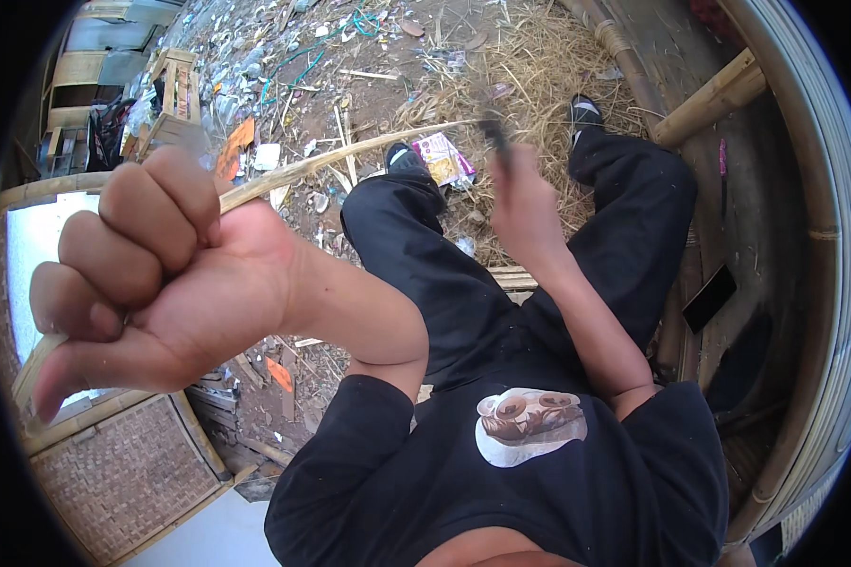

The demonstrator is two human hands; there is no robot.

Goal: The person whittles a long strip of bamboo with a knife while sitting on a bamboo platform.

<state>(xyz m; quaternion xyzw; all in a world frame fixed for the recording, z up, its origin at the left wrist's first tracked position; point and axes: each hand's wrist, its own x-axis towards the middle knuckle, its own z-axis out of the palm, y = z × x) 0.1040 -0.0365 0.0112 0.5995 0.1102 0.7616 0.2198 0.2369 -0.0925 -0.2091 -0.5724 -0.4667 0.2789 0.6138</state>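
My left hand (pixel 161 255) is raised at the left with its fingers wrapped round a long, pale wooden stick (pixel 350 148). The stick slants away from the fist to the right, and its other end shows below the thumb. Past my knees, my right hand (pixel 529 213) is closed on a dark, narrow knife-like tool (pixel 497 142). Motion smears this tool, so its exact shape is unclear. Its top is close to the far tip of the stick; whether they touch I cannot tell.
A black phone (pixel 709 299) and a pink-handled tool (pixel 723 159) lie on the right, beside a bamboo frame (pixel 818 231). Straw (pixel 539 57) and litter cover the ground, with a colourful packet (pixel 442 159) near my foot. A wooden crate (pixel 175 104) and woven panel (pixel 128 468) are at left.
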